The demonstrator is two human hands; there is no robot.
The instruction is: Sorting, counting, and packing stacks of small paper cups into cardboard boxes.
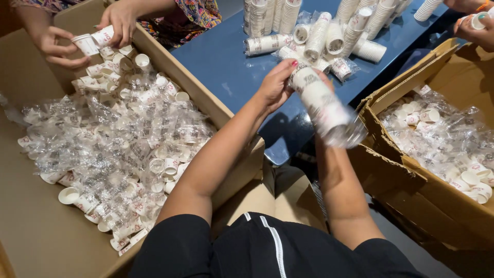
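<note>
My left hand [275, 85] grips the top end of a stack of small white paper cups [321, 103] wrapped in a clear plastic sleeve. The stack slants down toward me over the near edge of the blue table [226, 72]. My right hand [325, 78] is mostly hidden behind the stack and holds it from the far side. The loose end of the plastic sleeve [350, 135] hangs blurred at the stack's lower end.
A big cardboard box [31, 216] at left holds several loose cups and torn clear sleeves. Another person's two hands [82, 36] hold cups over its far corner. A second cardboard box [411, 190] at right holds more. Wrapped cup stacks [329, 36] lie on the table; another hand [476, 25] is at top right.
</note>
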